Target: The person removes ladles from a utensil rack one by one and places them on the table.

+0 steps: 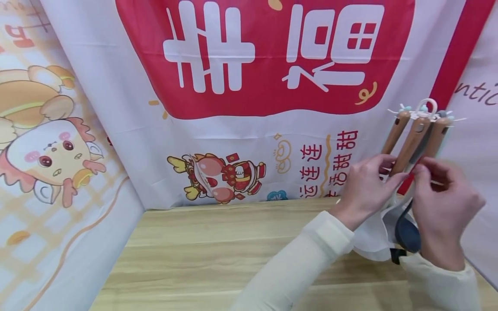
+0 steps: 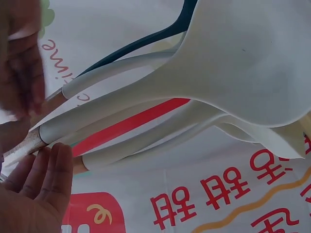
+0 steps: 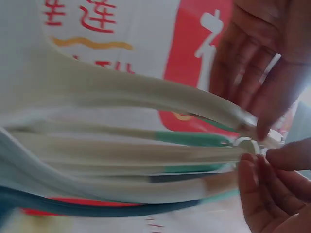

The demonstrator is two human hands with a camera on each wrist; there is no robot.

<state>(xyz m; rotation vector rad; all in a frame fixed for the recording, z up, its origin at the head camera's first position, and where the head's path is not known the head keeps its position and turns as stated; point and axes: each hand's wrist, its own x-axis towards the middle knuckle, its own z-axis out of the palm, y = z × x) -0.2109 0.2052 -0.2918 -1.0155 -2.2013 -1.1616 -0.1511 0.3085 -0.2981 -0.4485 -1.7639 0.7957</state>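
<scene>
A bunch of kitchen utensils with wooden handles [image 1: 408, 144] hangs heads down from a white rack [image 1: 424, 114] with a loop on top. My left hand [image 1: 367, 185] holds one handle between thumb and fingers; in the left wrist view a pale stem [image 2: 112, 111] runs from it to a broad white head [image 2: 243, 63]. My right hand [image 1: 443, 203] has curled fingers, with thumb and fingertips pinched together at the handles beside it. Below hangs a dark blue ladle [image 1: 408, 233]. Cannot tell which handle the right fingertips pinch. In the right wrist view both hands meet near the handle ends.
A wood-grain table [image 1: 218, 250] spreads below and to the left. Behind stands a white and red printed cloth [image 1: 233, 103], with another printed cloth [image 1: 50, 142] along the left side. A small black piece [image 1: 396, 255] shows beneath the utensil heads.
</scene>
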